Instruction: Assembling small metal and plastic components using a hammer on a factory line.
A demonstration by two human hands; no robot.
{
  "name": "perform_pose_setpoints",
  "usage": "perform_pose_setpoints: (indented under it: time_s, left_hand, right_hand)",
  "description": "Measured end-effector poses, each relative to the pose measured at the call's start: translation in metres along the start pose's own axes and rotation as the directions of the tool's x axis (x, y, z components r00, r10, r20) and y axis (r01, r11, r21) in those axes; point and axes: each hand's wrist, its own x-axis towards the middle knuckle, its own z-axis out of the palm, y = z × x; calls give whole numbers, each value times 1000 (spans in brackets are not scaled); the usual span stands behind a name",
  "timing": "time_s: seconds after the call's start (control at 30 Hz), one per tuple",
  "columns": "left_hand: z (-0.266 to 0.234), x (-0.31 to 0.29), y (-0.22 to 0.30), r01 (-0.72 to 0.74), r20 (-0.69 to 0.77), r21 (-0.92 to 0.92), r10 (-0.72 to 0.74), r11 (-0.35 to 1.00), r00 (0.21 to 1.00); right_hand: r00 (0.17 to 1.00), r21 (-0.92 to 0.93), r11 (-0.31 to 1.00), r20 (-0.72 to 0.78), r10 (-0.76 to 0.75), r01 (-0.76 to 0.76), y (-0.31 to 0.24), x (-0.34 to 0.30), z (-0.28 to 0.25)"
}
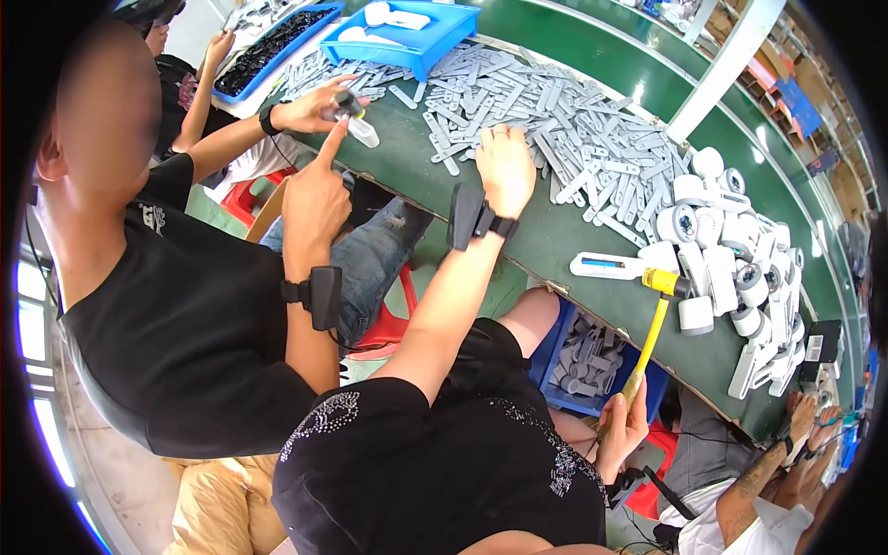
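My left hand (506,171) reaches to the near edge of a heap of flat grey plastic strips (518,92). Its fingers are bent down and close together; the fingertips are hidden, so what they grip does not show. My right hand (623,430), low by the table's front edge, is closed round the yellow handle of a mallet (655,338). The mallet's yellow and black head points up over the table, by a white long-handled part (606,265) lying with a blue strip in its slot.
White round-headed parts (712,231) are piled at the right. Below the table sits a blue bin (550,356) with grey pieces. A blue tray stand (407,42) rises at the back. At left, a co-worker's hands (319,194) hold and point at a small part; other people sit beyond.
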Motion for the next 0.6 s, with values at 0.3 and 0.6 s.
perform_pose_setpoints:
  time_s: [0.3,0.6]
  left_hand:
    - [25,-3,-7,-13,53,-46,15,999,998]
    - [-19,9,-18,115,34,-630,-120,768,992]
  right_hand:
    - [1000,-14,1000,8,29,-28,2,-3,6]
    - [1000,5,1000,2,-8,8,-2,-8,5]
